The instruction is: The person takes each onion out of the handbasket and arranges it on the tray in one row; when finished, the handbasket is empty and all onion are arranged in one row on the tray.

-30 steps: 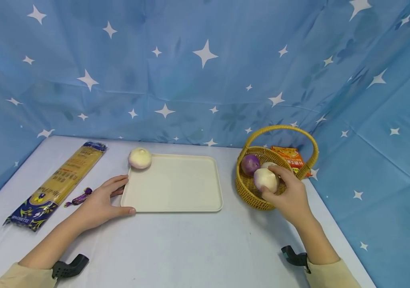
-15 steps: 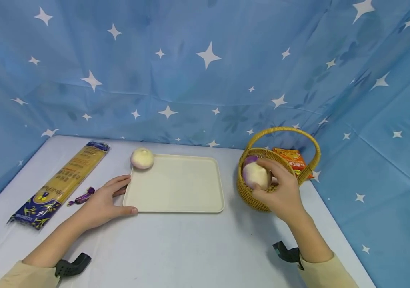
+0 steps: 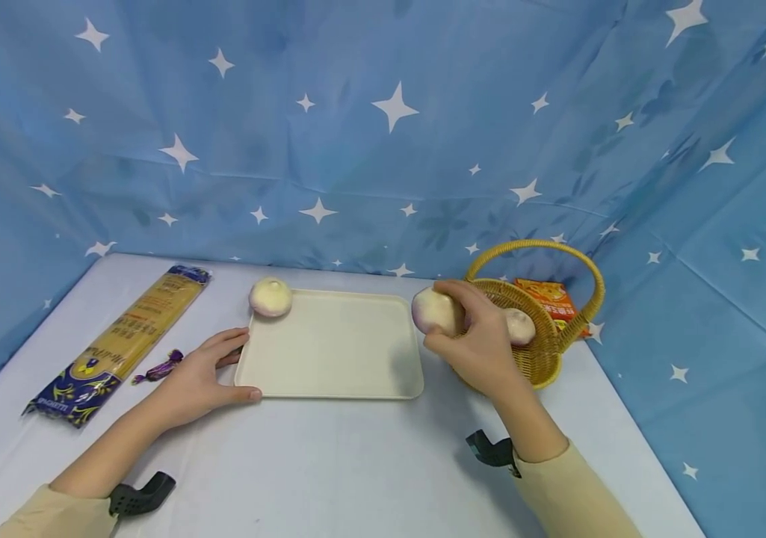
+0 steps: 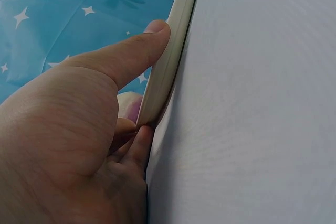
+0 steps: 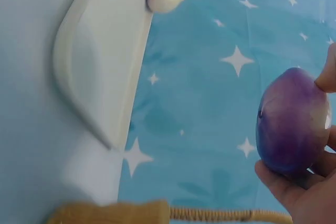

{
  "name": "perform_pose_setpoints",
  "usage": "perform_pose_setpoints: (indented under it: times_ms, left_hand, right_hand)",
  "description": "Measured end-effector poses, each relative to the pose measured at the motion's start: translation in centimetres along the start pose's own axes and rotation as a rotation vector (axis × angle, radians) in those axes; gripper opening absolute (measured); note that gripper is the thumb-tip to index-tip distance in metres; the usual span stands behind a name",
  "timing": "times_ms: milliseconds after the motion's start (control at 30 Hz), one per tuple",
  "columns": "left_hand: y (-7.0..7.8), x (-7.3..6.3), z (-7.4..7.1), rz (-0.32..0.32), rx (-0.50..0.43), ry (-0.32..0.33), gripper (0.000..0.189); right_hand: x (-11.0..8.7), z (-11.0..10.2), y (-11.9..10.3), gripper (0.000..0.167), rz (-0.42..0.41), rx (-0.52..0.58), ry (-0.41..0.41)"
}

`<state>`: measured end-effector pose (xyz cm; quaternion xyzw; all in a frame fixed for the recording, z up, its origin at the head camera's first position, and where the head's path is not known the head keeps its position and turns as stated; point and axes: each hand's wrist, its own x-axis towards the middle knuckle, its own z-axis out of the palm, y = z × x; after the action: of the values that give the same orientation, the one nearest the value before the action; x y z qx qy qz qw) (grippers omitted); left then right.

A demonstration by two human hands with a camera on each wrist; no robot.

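My right hand point(image 3: 477, 336) grips a purple-and-white turnip point(image 3: 433, 310) by its sides, held up between the basket and the tray's right end. Its purple underside point(image 5: 289, 124) faces the right wrist camera. At the near left corner of a cream tray point(image 3: 335, 347), my left hand point(image 3: 190, 385) holds the rim, thumb on the front edge and fingers along the left side. In the left wrist view the thumb point(image 4: 142, 51) lies on that rim. A second turnip point(image 3: 270, 297) rests at the tray's far left corner.
A yellow wicker basket point(image 3: 547, 373) with a tall handle stands at right, a pale turnip point(image 3: 519, 326) inside. An orange snack packet point(image 3: 551, 299) lies behind it. Left are a spaghetti packet point(image 3: 130, 336) and a purple wrapped candy point(image 3: 159, 368). A starry blue curtain point(image 3: 356, 164) hangs behind.
My right hand has lifted the turnip out of the basket and carried it left, up to the tray's right edge. My left hand stays on the tray corner.
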<state>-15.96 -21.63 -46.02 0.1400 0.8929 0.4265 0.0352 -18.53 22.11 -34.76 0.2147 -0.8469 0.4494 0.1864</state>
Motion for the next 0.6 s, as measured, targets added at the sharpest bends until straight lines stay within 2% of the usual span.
perform_pose_setpoints:
  times_ms: [167, 300, 600]
  left_hand:
    - [0.2, 0.0, 0.0, -0.001, -0.01, 0.001, 0.116]
    - [0.2, 0.1, 0.1, 0.005, -0.015, 0.004, 0.115]
    - [0.2, 0.1, 0.1, -0.004, -0.017, 0.0, 0.116]
  right_hand:
    - [1.5, 2.3, 0.0, 0.059, -0.037, 0.041, 0.019]
    - [2.6, 4.3, 0.3, 0.058, -0.033, 0.049, 0.016]
    - [4.4, 8.6, 0.7, 0.054, 0.047, 0.134, -0.045]
